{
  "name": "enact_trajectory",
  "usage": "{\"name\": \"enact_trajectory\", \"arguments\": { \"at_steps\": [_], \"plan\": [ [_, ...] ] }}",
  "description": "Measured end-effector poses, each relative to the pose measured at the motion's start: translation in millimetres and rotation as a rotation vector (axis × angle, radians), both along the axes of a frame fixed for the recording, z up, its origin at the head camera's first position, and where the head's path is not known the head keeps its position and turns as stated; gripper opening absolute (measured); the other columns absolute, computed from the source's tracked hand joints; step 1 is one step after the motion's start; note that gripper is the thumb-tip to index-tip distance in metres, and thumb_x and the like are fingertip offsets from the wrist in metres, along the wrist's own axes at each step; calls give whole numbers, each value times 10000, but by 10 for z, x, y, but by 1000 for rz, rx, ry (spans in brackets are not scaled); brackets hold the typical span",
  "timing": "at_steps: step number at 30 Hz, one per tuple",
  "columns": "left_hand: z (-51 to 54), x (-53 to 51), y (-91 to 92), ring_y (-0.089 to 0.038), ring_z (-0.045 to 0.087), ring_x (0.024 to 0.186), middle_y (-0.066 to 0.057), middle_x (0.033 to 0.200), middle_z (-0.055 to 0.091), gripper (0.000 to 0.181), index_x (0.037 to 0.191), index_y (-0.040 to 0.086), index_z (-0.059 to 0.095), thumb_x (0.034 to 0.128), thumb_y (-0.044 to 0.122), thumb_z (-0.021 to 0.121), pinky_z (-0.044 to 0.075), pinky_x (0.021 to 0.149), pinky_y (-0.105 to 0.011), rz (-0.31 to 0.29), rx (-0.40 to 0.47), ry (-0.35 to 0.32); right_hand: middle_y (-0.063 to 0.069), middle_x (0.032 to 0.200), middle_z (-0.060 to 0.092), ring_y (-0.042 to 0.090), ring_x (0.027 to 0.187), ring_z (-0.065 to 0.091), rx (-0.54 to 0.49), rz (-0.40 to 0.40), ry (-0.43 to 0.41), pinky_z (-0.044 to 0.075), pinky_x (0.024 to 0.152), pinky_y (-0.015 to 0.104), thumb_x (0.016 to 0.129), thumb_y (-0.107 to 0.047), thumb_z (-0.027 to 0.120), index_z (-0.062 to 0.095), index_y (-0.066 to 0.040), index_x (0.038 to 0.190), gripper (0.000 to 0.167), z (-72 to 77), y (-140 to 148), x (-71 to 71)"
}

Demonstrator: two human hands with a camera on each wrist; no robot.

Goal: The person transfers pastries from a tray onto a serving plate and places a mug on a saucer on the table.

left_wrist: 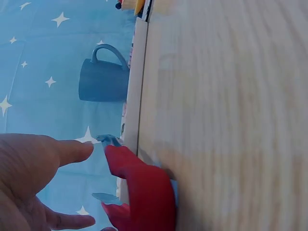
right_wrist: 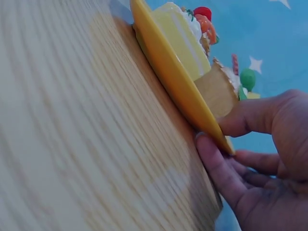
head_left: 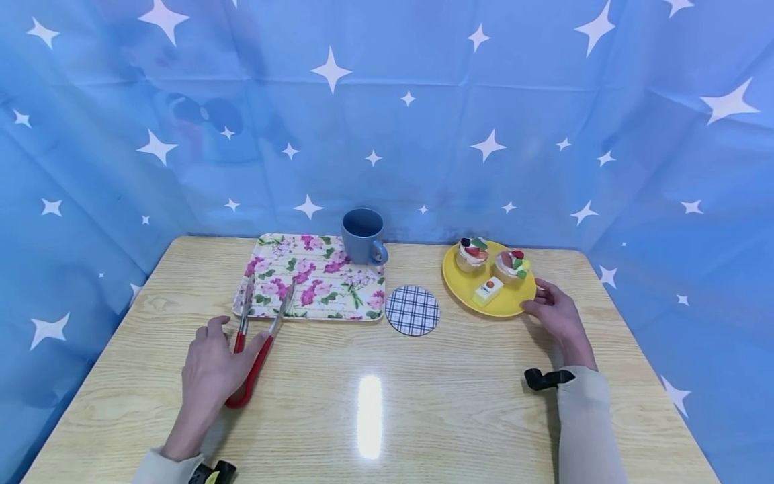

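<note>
My right hand (head_left: 559, 316) pinches the right rim of a yellow plate (head_left: 512, 299); in the right wrist view its thumb lies over the rim, with fingers beneath. Two toy cupcakes (head_left: 471, 255) topped with fruit and a small cake slice (head_left: 487, 291) sit on that plate. My left hand (head_left: 211, 366) hovers about red-handled tongs (head_left: 260, 363), thumb and fingers spread to either side. In the left wrist view a gap shows between the fingers and the red handle (left_wrist: 149, 192). The metal tips of the tongs lie over the floral tray (head_left: 326, 310).
A blue mug (head_left: 363, 236) stands at the tray's back right corner, its handle turned to the front right. Between tray and plate lies a round checked coaster (head_left: 413, 310). Behind the wooden table (head_left: 447, 403) hangs a blue star-patterned curtain (head_left: 417, 134).
</note>
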State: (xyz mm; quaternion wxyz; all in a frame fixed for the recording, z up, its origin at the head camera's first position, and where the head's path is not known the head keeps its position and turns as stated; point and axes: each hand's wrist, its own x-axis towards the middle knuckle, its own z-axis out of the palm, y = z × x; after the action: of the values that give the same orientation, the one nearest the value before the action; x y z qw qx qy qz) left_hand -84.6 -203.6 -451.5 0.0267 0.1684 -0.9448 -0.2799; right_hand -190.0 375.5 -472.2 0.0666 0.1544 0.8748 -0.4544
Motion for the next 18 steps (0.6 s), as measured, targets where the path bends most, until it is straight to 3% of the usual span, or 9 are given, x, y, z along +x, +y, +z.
{"name": "enact_trajectory", "arguments": {
  "at_steps": [5,12,18],
  "plan": [
    [48,-14,28,-439,515,1066,-287,1181,534,826,1459,-76,421,922,481,712,469,738,-529,18,31,51,279,1541,405,400,1341,465,38,0,-11,486,979,370,1007,-324,608,170,-50,1637,814,58,-59,4],
    [126,-40,69,-428,490,1087,-281,1218,533,761,1443,-52,461,941,470,695,447,766,-530,-8,48,158,325,1558,360,452,1375,440,99,-5,-44,461,1090,537,1032,-374,562,124,-1,1629,829,159,-146,6],
    [203,-95,114,-421,496,1131,-269,1272,543,694,1438,-42,481,960,413,693,443,820,-550,-59,87,237,354,1617,236,516,1446,346,176,38,-56,393,1134,607,1016,-527,546,49,8,1629,953,225,-196,1]
  ]
}}
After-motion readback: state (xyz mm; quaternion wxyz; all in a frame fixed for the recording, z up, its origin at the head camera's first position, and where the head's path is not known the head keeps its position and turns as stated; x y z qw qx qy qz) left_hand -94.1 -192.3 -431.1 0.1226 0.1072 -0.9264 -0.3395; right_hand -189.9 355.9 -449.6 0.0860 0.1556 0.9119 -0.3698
